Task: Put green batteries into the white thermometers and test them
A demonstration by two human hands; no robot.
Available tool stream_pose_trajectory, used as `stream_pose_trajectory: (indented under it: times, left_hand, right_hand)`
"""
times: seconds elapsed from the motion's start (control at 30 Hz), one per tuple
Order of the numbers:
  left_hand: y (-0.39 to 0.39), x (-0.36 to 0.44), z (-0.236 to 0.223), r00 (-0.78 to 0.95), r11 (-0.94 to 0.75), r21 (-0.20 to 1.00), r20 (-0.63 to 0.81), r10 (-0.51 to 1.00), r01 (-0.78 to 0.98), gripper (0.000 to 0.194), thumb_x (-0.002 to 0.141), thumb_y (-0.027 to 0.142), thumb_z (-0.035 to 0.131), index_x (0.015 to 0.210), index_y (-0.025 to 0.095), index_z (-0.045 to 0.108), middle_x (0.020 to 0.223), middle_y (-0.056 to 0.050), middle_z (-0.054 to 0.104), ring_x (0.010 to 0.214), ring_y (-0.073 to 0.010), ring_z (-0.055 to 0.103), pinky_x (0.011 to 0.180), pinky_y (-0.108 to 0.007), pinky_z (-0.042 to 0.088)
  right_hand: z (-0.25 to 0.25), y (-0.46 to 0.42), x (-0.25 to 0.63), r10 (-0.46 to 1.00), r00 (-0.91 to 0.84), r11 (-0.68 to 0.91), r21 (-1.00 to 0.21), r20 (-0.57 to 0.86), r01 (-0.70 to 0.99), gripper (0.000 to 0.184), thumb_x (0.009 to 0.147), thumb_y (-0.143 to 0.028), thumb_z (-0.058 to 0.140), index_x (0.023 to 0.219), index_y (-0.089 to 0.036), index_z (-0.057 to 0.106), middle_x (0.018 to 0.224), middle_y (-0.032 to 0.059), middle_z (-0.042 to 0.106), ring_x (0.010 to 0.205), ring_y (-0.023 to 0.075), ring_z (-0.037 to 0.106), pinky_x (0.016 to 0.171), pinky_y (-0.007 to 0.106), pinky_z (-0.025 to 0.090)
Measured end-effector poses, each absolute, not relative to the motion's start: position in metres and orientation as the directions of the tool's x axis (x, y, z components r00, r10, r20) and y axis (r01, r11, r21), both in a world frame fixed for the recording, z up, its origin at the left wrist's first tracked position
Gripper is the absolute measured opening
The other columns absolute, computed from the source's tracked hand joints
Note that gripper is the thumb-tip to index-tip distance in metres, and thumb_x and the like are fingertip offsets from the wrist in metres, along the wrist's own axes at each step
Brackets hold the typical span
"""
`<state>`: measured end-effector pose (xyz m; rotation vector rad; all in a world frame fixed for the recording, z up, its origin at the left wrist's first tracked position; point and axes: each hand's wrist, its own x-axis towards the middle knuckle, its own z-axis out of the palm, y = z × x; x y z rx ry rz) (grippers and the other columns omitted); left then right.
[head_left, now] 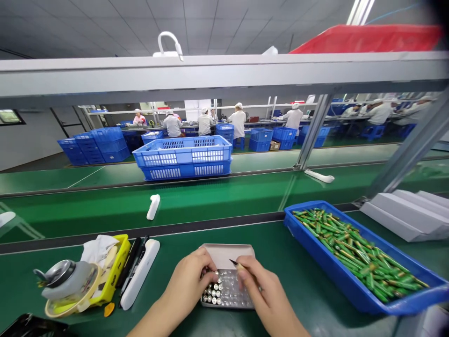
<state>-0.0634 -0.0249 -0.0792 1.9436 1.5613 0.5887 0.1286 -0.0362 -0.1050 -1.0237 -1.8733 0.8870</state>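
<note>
A small pale box (228, 255) with its lid raised lies on the green bench in front of me. Inside is a clear plastic tray (231, 291) with round pockets; its left part carries several small, shiny, round-topped metal pieces (212, 296). Over that left part is my left hand (191, 278), thumb and fingers pinched together; what is between them is hidden. On the right, my right hand (257, 285) is closed around a thin tool with a dark pointed tip (233, 262), which points left across the box. Its fingertips hover at the tray's right side.
A blue tray (308, 238) heaped with green-and-gold tubes stands at right. To the left are a yellow basket (119, 267), a pump bottle (66, 281) and a white bar-shaped object (140, 276). Blue crates (182, 159) sit beyond the conveyor belt. People work farther back.
</note>
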Motion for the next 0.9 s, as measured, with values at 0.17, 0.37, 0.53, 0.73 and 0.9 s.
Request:
stream_pose_trajectory:
  times: [0.17,0.37,0.53,0.73,0.9]
  left_hand:
    - [-0.028,-0.064,-0.07,0.166,0.001,0.913,-0.075,0.983,0.409,0.017,0.08,0.029,0.058,0.085,0.015,0.065,0.07,-0.002,0.062,0.064,-0.0153,0.059,0.06,-0.026,0.047]
    - [-0.03,-0.056,-0.072,0.096,0.094,0.994,-0.089,0.991,-0.051,0.04,0.071,0.044,0.072,0.095,0.012,0.069,0.077,-0.008,0.069,0.068,-0.017,0.066,0.064,-0.027,0.054]
    - [-0.034,-0.054,-0.068,0.138,0.17,0.975,-0.151,0.979,-0.141,0.042,0.058,0.044,0.083,0.084,0.013,0.071,0.069,-0.005,0.07,0.057,-0.012,0.062,0.059,-0.022,0.052]
    - [-0.036,-0.053,-0.068,0.155,0.14,0.986,-0.124,0.98,-0.095,0.033,0.057,0.035,0.084,0.08,0.014,0.072,0.068,-0.006,0.07,0.063,-0.014,0.064,0.062,-0.022,0.052]
    - [-0.039,-0.052,-0.067,0.17,-0.004,0.998,-0.008,0.985,0.068,0.015,0.063,0.025,0.077,0.072,0.015,0.071,0.074,-0.007,0.07,0.063,-0.0152,0.064,0.06,-0.024,0.052]
  right_hand:
    - [-0.095,-0.044,0.131,0.893,-0.327,0.387,-0.9,0.311,0.2,0.04,0.097,-0.048,0.03,0.093,-0.022,0.062,0.081,0.0037,0.057,0.073,0.0173,0.055,0.065,0.025,0.041]
    - [-0.112,-0.052,0.12,0.913,-0.335,0.334,-0.899,0.234,0.282,0.036,0.092,-0.049,0.041,0.077,-0.021,0.056,0.065,-0.0003,0.051,0.056,0.013,0.042,0.054,0.022,0.033]
    - [-0.12,-0.054,0.118,0.93,-0.314,0.279,-0.923,0.191,0.265,0.035,0.091,-0.05,0.042,0.078,-0.02,0.056,0.062,-0.0009,0.051,0.055,0.0121,0.039,0.052,0.022,0.03]
    - [-0.117,-0.055,0.119,0.952,-0.275,0.18,-0.971,0.133,0.155,0.038,0.09,-0.052,0.044,0.077,-0.019,0.058,0.062,-0.001,0.049,0.055,0.0115,0.038,0.052,0.023,0.03]
    - [-0.118,-0.051,0.117,0.917,-0.387,0.104,-0.995,0.094,0.006,0.048,0.089,-0.061,0.041,0.071,-0.018,0.054,0.061,-0.0012,0.042,0.058,0.0122,0.037,0.056,0.024,0.032]
